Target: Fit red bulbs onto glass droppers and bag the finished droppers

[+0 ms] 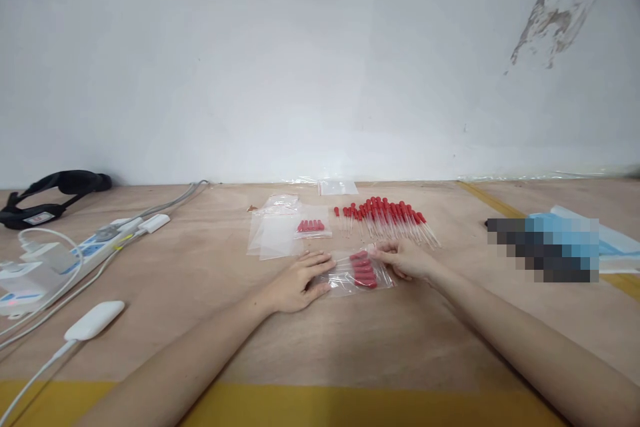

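- On the plywood table (320, 340), a clear, glossy plastic bag (357, 274) lies flat, holding a stack of red-bulbed droppers (363, 272).
- Left hand (299, 282) rests palm down with fingers spread on the bag's left edge.
- Right hand (406, 259) curls loosely at the bag's right end, fingertips pinching it; the exact grip is hard to make out.
- Just behind, loose droppers (387, 217) lie in a row, thin clear stems with red bulbs.
- Left of them sit empty bags (273, 235) and a filled small bag (312, 226).
- Far left: white power strip (75, 254), partly cut off.
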The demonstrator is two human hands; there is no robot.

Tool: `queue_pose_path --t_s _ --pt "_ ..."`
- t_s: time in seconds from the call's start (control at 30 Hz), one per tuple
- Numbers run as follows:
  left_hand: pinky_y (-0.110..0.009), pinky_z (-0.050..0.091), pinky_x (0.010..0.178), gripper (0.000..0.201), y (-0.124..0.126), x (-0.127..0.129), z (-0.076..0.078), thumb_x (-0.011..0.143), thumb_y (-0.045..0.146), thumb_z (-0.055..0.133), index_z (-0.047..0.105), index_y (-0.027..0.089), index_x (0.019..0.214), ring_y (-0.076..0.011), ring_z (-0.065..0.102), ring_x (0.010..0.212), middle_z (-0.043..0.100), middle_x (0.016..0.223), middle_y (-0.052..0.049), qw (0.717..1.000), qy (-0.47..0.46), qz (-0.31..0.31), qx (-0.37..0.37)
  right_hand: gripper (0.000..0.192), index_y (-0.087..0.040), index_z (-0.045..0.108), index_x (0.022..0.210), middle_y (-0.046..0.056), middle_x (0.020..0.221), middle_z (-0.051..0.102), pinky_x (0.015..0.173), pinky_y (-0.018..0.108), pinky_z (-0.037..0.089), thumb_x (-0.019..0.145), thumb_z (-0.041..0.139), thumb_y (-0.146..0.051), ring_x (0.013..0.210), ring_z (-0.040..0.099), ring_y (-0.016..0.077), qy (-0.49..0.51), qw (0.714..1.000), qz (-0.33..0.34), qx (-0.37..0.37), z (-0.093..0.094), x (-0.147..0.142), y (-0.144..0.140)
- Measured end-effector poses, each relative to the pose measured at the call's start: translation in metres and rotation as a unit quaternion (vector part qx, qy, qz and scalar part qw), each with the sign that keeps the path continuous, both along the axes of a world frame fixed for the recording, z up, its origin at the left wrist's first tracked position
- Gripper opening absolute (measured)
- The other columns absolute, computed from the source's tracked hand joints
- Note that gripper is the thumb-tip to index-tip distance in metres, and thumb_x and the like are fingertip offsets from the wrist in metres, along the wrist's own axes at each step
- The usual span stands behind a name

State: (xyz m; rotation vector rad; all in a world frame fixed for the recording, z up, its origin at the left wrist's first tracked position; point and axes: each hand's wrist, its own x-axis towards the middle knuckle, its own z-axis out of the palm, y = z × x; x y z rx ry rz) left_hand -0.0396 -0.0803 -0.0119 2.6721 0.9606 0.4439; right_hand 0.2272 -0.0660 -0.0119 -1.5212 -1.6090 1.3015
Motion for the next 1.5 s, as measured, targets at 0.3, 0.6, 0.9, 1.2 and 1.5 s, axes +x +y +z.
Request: queue_pose_path --t_s 0.3,0.6,0.9,1.2,1.5 --pt "-0.04 0.029 0.102 0.04 0.001 0.0 0.0 0.086 0.037 0.041 0.043 0.026 0.125 -0.0201 0.031 0.125 0.039 0.133 -0.004 0.998 -0.062 0.023 -0.008 0.021 -0.017 0.063 0.083 0.002 0.072 0.066 0.055 0.023 0.048 0.066 0.065 -0.029 0.061 0.06 0.0124 0.166 0.983 0.064 -0.038 0.001 0.008 0.0" --pt "-0.045 0.02 0.103 0.041 0.05 -0.045 -0.006 0.083 0.039 0.041 0.054 0.016 0.114 -0.0268 0.028 0.125 0.042 0.129 -0.012 0.921 -0.001 0.352 0.166 0.011 -0.016 0.056 0.084 0.008 0.084 0.065 0.068 0.029 0.052 0.077 0.049 -0.02 0.079 0.062 0.0174 0.354 0.935 -0.028 0.025 0.037 0.0 0.028" --pt "-0.046 0.017 0.102 0.061 0.062 -0.065 -0.012 0.08 0.053 0.037 0.038 0.013 0.127 -0.0286 0.02 0.129 0.028 0.138 -0.016 0.915 0.065 0.394 0.053 0.009 -0.021 0.043 0.086 0.003 0.079 0.059 0.065 0.025 0.054 0.084 0.037 -0.014 0.073 0.059 0.0107 0.359 0.919 -0.157 0.045 0.017 -0.132 0.076" --pt "-0.034 0.031 0.095 0.031 0.072 -0.07 -0.015 0.086 0.025 0.032 0.058 0.017 0.101 -0.0215 0.042 0.116 0.054 0.117 -0.009 0.919 0.018 0.389 0.059 0.014 -0.015 0.052 0.056 0.004 0.054 0.056 0.052 0.03 0.051 0.066 0.062 -0.016 0.054 0.057 0.0157 0.099 0.994 -0.013 0.032 0.002 -0.106 0.055" --pt "-0.035 0.043 0.078 0.04 0.069 -0.089 0.026 0.088 0.03 0.023 0.057 0.011 0.1 -0.0265 0.057 0.095 0.062 0.098 -0.014 0.855 -0.117 0.49 0.124 0.005 -0.015 0.054 0.07 0.013 0.089 0.058 0.082 0.037 0.036 0.069 0.05 -0.013 0.098 0.05 0.0271 -0.161 0.952 -0.128 0.228 0.01 -0.045 0.074"
